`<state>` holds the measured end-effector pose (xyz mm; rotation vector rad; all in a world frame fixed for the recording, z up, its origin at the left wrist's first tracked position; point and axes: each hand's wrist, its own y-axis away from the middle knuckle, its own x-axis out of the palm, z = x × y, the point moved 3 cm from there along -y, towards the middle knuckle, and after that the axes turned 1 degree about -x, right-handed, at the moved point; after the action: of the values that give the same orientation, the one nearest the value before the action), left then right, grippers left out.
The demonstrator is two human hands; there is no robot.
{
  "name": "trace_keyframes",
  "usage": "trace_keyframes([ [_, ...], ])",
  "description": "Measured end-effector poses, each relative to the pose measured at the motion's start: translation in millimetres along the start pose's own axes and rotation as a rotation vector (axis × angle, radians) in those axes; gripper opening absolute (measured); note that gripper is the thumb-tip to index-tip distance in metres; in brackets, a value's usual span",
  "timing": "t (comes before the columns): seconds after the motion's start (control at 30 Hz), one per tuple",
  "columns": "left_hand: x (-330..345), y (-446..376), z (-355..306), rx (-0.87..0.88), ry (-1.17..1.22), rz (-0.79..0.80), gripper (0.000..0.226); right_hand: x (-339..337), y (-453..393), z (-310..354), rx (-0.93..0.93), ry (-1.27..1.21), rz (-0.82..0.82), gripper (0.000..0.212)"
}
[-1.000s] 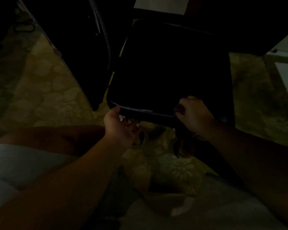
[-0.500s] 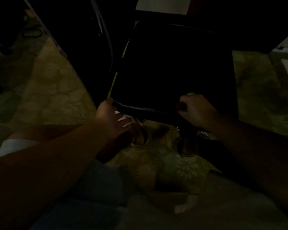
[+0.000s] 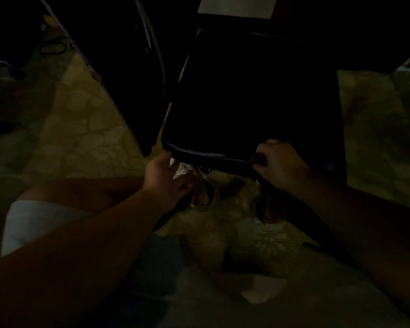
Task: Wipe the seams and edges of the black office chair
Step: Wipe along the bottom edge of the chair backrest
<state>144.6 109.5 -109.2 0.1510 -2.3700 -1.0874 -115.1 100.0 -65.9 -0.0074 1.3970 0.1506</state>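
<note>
Head view, very dim: the black office chair (image 3: 251,98) fills the upper middle, its seat seen from above with the front edge nearest the person. That edge runs across the picture from the near-left corner, slanting down toward the right, and a faint sheen marks the seam along it. The seat's depth runs away from the person, toward the top of the picture. The left hand (image 3: 166,181) sits just under the near-left corner of the seat, fingers curled round a pale wipe (image 3: 181,170) that touches the underside of the edge. The right hand (image 3: 279,162) grips the same front edge further right, fingers curled over it and thumb toward the seam. A second dark chair (image 3: 118,67) stands just left of the seat. Below, a patterned carpet (image 3: 85,129) covers the floor, and the chair's base parts under the seat are too dark to make out.
</note>
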Motion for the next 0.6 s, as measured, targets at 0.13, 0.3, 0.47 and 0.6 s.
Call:
trace_keyframes([
  [0.13,6,-1,13,0.010,-0.213,0.064,0.036,-4,-1,-6,0.102,-0.012,-0.092,0.024],
  [0.3,6,-14,23,0.056,-0.413,0.127,0.090,0,-7,-3,-0.022,-0.010,0.005,0.025],
  [0.47,9,-13,30,0.115,-0.596,0.152,0.112,-3,-7,-7,0.045,0.016,-0.063,0.026],
  [0.6,3,-22,32,0.101,-0.621,0.180,0.116,-1,-11,0,-0.083,0.066,0.067,0.030],
])
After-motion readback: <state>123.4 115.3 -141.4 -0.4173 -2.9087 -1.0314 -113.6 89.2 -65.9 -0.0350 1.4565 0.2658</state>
